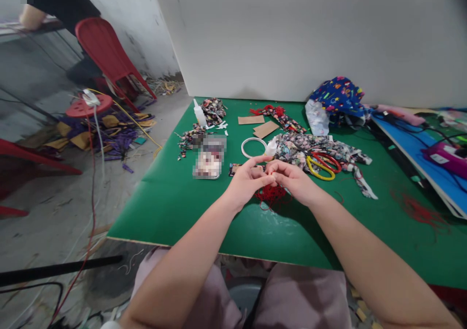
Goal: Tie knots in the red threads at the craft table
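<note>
My left hand (250, 180) and my right hand (292, 179) meet over the green table, thumbs and forefingers pinched together. A bit of red shows at the fingertips, seemingly thread; its ends are hidden by the fingers. Just below lies a tangle of red thread (272, 196). Behind my left hand a small strip of dark patterned fabric (235, 169) is partly covered. Scissors with yellow and red handles (321, 174) lie right of my right hand, against a heap of floral fabric (292, 149). A white tape ring (243, 149) and a white bottle tip (271, 148) sit beyond the fingers.
A phone (209, 159), a glue bottle (199, 114) and fabric scraps (189, 138) lie left on the green table (171, 192). Brown cards (251, 120) and blue patterned cloth (337, 100) are farther back. A blue board (419, 149) lies right. Another person (69, 8) sits at far left.
</note>
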`<state>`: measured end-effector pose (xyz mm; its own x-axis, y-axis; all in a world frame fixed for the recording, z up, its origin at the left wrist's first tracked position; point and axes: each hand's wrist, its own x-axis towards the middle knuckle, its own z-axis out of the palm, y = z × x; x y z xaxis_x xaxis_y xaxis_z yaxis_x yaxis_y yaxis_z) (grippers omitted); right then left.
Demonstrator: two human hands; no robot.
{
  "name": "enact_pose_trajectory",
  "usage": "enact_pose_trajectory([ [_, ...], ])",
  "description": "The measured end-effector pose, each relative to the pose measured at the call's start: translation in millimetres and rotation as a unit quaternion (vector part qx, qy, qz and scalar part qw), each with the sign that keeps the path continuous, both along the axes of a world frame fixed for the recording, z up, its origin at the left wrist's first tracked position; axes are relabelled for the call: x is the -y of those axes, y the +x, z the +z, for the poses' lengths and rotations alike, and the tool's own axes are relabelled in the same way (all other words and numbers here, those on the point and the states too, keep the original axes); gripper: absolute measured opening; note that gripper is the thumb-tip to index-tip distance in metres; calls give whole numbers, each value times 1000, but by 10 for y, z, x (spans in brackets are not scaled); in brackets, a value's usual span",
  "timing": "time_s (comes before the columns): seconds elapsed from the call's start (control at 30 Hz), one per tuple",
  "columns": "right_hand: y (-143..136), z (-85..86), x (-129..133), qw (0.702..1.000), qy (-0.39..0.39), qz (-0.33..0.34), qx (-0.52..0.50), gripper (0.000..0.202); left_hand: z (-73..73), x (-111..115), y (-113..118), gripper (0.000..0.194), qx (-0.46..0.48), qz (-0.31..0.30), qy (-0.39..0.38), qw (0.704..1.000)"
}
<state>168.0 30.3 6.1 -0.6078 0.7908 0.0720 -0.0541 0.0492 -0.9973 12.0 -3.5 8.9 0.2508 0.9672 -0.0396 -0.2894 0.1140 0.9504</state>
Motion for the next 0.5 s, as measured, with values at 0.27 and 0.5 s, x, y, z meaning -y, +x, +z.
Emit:
enact_pose_trajectory([
  [0.27,-10,-19,7,1000,5,-5,-1,18,4,1,1,54,7,0,-3,1000],
  [0.5,-13,-9,6,1000,10,-20,6,17,-6,-5,4,52,11,4,-10,1000],
])
